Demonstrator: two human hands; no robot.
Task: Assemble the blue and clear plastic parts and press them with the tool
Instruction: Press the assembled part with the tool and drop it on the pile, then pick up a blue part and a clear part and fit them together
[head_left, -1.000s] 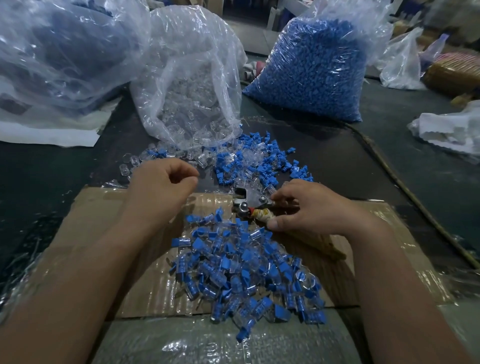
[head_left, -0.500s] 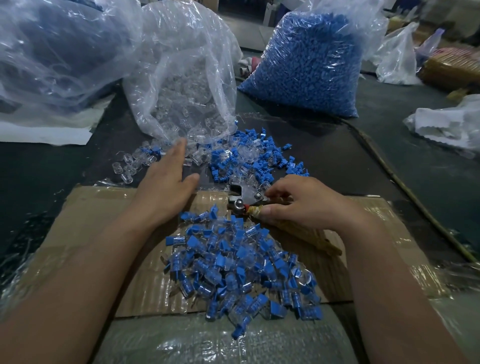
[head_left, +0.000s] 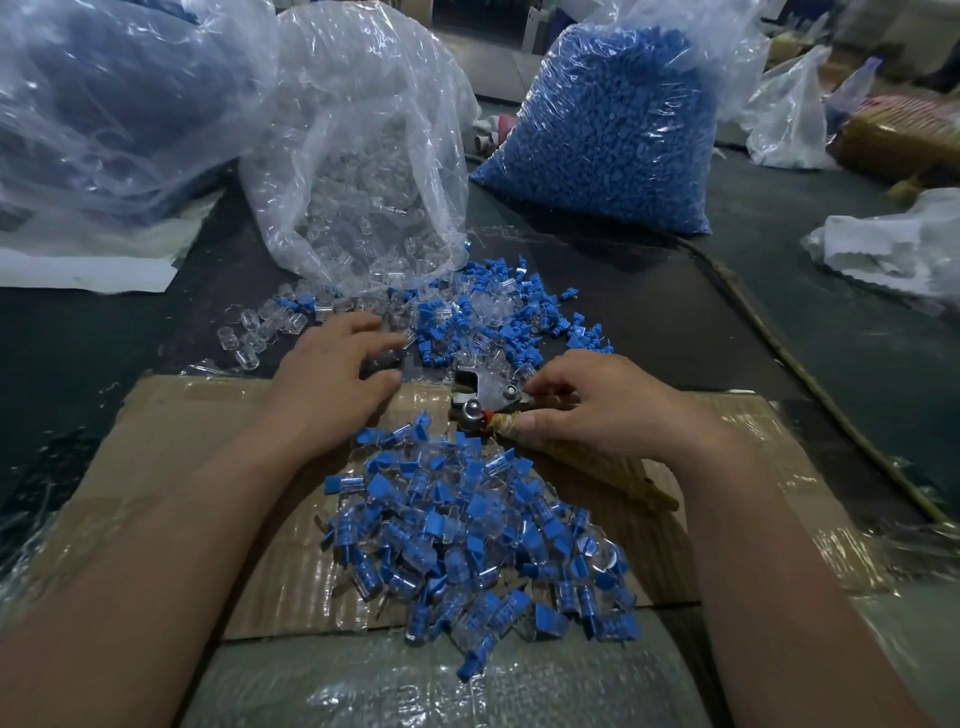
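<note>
Taking the metal-headed press tool with tape-wrapped wooden handles as the reference point:

Right hand: on the tool's handles, thumb laid along the wrapping and fingers curled over toward the head. It is grasping the tool, probably to steady it flat so a part can be fed into its mouth.

Left hand: left of the tool, fingers spread and straight, holding nothing. It is over the scattered small clear plastic cylinders, apparently to pick the next one.

Loose mix of blue ribbed plastic inserts and clear shells: just beyond the tool, within reach of both hands. Unassembled stock.

Heap of joined blue-and-clear pieces: nearer the person than the tool, on the film-covered brown cardboard sheet. Likely finished work dropped close by.

Slumped clear plastic bag of clear parts: beyond the tool and to its left, mouth open toward the mix so its contents spill within reach.

Full clear bag of blue parts: beyond the tool and to its right, upright. Reserve supply.

Dark counter: under everything. The cardboard sheet lies on it beneath the tool, likely as a work pad.

Whether a part sits in the tool's mouth cannot be told.
</note>
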